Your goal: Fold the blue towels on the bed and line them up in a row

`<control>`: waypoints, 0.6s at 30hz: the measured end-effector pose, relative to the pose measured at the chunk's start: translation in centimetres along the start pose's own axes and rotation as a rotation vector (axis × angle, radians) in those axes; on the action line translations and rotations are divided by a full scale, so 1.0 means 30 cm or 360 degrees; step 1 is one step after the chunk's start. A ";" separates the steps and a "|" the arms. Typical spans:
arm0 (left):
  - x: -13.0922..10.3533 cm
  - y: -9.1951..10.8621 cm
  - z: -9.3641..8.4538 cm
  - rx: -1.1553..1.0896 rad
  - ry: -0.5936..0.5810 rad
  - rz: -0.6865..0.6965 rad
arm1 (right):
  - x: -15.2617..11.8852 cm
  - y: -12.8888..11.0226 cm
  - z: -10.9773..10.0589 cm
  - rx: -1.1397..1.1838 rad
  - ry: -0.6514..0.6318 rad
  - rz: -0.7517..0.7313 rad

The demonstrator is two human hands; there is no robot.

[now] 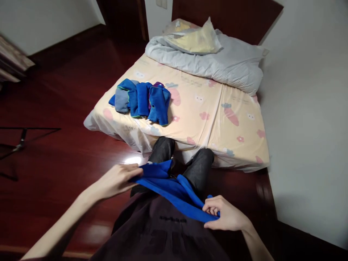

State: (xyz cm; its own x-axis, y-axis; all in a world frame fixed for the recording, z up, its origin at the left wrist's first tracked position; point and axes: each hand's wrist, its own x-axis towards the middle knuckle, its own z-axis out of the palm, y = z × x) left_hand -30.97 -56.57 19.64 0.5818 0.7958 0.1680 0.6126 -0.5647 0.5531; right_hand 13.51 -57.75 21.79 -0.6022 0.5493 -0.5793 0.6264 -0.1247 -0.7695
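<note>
A blue cloth (174, 190) is stretched between my two hands, in front of my dark shirt and above my legs. My left hand (122, 177) grips its left end, fingers closed over the fabric. At the other end, my right hand (223, 213) is closed on the cloth with curled fingers. The middle of the cloth sags and folds over. Beyond my knees, several folded cloths (143, 99) in blue, grey and purple lie side by side on the bed (195, 112), some with green edging.
A rolled grey-white quilt (233, 59) and a pale yellow pillow (201, 40) lie at the head of the bed. A black metal stand (23, 139) is on the dark red floor (67, 98) at left. A white wall (307, 108) rises close on the right.
</note>
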 end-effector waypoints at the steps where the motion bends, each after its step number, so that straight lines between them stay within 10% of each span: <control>1: -0.035 -0.023 -0.023 0.0080 0.0104 -0.0035 | 0.013 0.036 0.019 0.0024 -0.0081 0.0052; 8: -0.164 -0.156 -0.178 0.0494 0.0464 -0.0179 | 0.003 0.154 0.020 0.0088 -0.0070 0.0121; 18: -0.134 -0.283 -0.249 0.0272 0.0351 -0.0516 | -0.175 0.163 -0.354 -0.0779 0.1544 -0.0270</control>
State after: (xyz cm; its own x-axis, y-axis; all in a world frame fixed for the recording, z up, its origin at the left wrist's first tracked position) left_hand -42.50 -53.33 20.37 0.2274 0.9554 0.1883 0.8356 -0.2907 0.4662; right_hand 24.98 -52.46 23.92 -0.1884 0.9711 0.1466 0.8300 0.2372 -0.5049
